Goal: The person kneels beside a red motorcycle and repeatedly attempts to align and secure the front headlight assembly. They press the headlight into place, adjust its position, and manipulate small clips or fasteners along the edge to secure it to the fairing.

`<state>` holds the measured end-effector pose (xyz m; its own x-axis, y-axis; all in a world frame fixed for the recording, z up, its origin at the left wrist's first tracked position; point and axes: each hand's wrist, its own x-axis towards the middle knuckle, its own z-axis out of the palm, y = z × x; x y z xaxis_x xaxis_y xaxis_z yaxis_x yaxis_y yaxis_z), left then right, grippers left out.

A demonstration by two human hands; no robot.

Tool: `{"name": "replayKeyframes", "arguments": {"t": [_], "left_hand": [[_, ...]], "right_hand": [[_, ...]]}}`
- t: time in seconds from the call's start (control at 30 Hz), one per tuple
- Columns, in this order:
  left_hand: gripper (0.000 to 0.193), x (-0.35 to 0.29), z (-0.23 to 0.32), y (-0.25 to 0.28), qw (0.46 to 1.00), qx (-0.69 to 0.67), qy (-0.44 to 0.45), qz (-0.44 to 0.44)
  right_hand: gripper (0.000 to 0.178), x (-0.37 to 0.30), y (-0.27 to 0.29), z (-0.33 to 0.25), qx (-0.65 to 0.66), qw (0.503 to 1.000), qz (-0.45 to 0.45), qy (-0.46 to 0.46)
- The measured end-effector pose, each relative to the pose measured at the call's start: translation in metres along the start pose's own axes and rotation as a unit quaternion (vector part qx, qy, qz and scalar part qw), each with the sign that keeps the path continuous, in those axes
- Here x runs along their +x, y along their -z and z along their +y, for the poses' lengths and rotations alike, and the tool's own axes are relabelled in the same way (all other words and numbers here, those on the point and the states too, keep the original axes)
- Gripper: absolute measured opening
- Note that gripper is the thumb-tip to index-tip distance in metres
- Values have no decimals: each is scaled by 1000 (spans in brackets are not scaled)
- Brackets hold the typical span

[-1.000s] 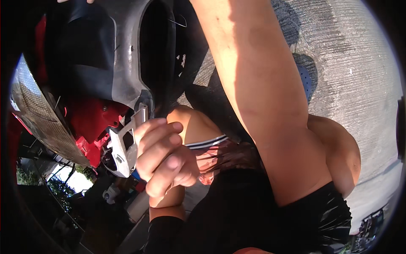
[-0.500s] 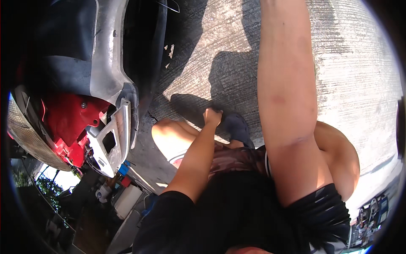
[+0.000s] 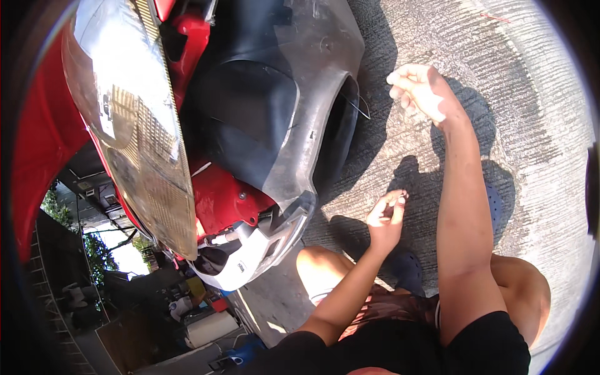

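Note:
My left hand (image 3: pixel 386 220) is raised over my knees, its thumb and fingers drawn together at the tips. A tiny dark thing may sit between them, too small to name. Farther forward, my right hand (image 3: pixel 420 92) hangs above the concrete with curled, pinched fingers. Sunlight washes out its fingertips, so anything held there cannot be made out. To the left of both hands is a worn grey-black bumper (image 3: pixel 300 144) on a red vehicle, and a thin wire (image 3: pixel 359 107) pokes out of its opening. Neither hand touches the bumper.
A large headlamp (image 3: pixel 134 125) and a red body panel (image 3: pixel 225 194) are at the left, above a white bracket-like part (image 3: pixel 250 253). Clutter with a white roll-shaped object (image 3: pixel 211 329) lies lower left. My shoes (image 3: pixel 407 272) rest on ridged concrete (image 3: pixel 531 144).
My view has swung left, bringing more of the vehicle in. The right hand, out of the picture before, now shows with its arm bent. My left hand has risen off the shoe area.

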<state>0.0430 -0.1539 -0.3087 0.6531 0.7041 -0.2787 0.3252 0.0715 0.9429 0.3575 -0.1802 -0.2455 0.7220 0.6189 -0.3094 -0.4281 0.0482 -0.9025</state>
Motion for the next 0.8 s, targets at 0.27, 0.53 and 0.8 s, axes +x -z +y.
{"name": "replayKeyframes", "arguments": {"t": [0.27, 0.53, 0.8], "left_hand": [[23, 69, 254, -51, 922, -101, -373, -6], [26, 79, 290, -60, 935, -231, -259, -74], [23, 77, 295, -43, 942, -183, -276, -51]], "right_hand": [[25, -60, -6, -104, 128, 911, -313, 236], [25, -61, -27, -117, 240, 878, -267, 316], [14, -66, -28, -126, 134, 902, -251, 325]]}}
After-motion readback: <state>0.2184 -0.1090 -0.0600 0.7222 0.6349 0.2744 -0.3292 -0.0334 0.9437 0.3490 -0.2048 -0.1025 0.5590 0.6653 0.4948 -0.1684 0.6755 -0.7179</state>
